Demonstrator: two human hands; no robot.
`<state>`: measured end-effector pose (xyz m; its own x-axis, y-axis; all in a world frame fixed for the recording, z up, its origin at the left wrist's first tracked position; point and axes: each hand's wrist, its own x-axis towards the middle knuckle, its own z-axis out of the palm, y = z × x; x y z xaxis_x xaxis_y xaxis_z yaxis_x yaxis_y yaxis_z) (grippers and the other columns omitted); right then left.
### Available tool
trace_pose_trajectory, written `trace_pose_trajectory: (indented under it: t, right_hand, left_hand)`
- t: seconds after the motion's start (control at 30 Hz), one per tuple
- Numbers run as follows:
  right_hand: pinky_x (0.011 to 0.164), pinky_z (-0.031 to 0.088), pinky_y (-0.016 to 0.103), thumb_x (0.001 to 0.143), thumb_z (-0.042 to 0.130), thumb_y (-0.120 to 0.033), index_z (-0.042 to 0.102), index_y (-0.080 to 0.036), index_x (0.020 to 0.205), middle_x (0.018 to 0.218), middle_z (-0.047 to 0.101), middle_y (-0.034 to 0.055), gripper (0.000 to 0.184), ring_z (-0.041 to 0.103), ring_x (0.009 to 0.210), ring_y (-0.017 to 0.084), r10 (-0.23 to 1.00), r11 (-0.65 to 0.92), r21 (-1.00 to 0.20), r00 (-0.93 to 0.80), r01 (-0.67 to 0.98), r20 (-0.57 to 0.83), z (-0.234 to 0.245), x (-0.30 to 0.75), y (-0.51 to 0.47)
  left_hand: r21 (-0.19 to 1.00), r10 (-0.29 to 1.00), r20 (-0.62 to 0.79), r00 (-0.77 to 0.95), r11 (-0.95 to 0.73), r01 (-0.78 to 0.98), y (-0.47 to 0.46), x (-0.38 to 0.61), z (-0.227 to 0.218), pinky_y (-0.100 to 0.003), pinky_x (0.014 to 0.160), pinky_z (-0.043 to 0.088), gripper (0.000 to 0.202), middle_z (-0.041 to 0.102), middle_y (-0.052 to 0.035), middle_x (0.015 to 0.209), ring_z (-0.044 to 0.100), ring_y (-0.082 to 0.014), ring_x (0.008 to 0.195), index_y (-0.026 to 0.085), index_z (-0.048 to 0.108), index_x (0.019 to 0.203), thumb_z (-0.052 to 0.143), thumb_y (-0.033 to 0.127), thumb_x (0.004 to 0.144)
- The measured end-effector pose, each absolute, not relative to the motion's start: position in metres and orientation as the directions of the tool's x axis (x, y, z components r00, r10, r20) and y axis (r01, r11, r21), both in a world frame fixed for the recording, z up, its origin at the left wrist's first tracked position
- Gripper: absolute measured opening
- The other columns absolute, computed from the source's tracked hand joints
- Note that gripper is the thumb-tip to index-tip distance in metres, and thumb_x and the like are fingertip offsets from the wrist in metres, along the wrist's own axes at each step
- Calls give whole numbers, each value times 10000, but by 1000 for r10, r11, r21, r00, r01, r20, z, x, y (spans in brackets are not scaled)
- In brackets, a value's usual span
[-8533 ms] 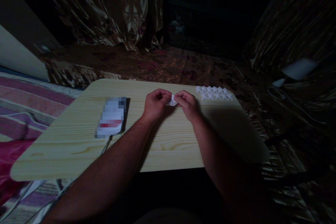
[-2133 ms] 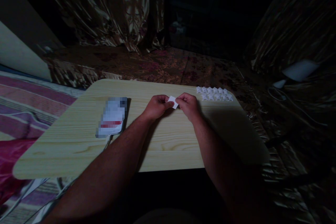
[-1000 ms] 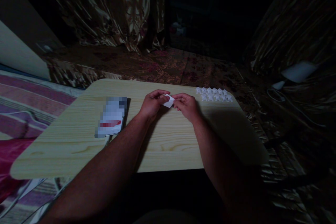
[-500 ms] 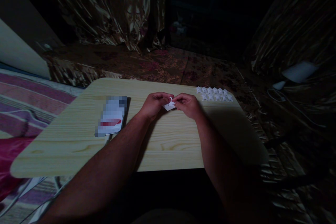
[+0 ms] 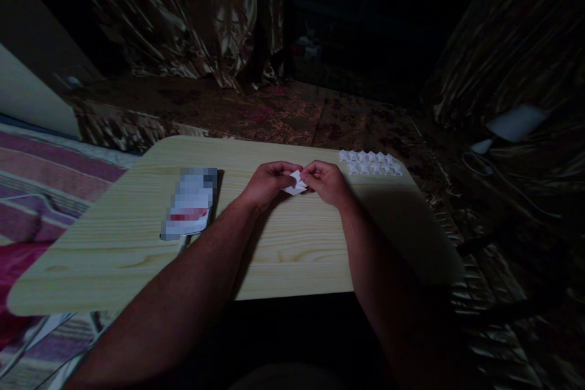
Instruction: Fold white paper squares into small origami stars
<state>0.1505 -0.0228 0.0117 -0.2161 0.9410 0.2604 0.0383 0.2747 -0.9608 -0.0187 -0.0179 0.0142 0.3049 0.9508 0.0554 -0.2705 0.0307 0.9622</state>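
Note:
A small piece of folded white paper [image 5: 296, 186] is held between both hands above the middle of the wooden table. My left hand [image 5: 269, 183] pinches its left side, with the thumb lying on top. On the other side, my right hand [image 5: 323, 180] grips the paper's right part with thumb and fingertips. The fingers partly cover the paper, so its full shape is hidden. Several small white folded paper pieces [image 5: 363, 156] stand in two rows at the table's back right, beyond my right hand.
A phone with a blurred screen [image 5: 189, 202] lies on the left of the light wooden table [image 5: 292, 268], a cable at its near end. To the left is a striped bedcover [image 5: 41, 164]. Curtains [image 5: 219, 12] hang behind. A white lamp-like object [image 5: 516, 123] stands at the right.
The paper sits slightly lower and is turned a little, with more of its folded face showing. Both hands keep their grip. The whole view has shifted slightly.

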Motion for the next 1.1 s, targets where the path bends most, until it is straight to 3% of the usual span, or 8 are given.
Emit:
trace_pose_trajectory:
  t: [0.47,0.77,1.1]
  right_hand:
    - [515,474,223,724,655,-347,592,-159,777,681,617,9,205,570,588,112,946,295,-952,-164,83,279,12,147,-24]
    - [572,468,238,717,650,-316,592,-165,753,693,627,13,166,577,625,119,944,324,-938,-102,123,313,14,144,-25]
    - [536,438,221,673,670,-284,593,-162,748,661,612,2,163,563,596,110,956,292,-952,-32,93,291,16,141,-23]
  left_hand:
    - [975,950,64,307,6,-224,-19,-17,14,-273,599,487,410,672,-32,732,613,-139,596,119,658,948,763,187,558]
    - [982,960,70,269,-19,-187,-20,-14,14,-265,590,477,348,663,-28,714,613,-141,593,132,644,871,762,195,549]
    - [986,966,97,240,-60,-157,-20,-12,13,-252,570,459,348,644,-13,697,594,-130,575,141,620,858,756,203,543]
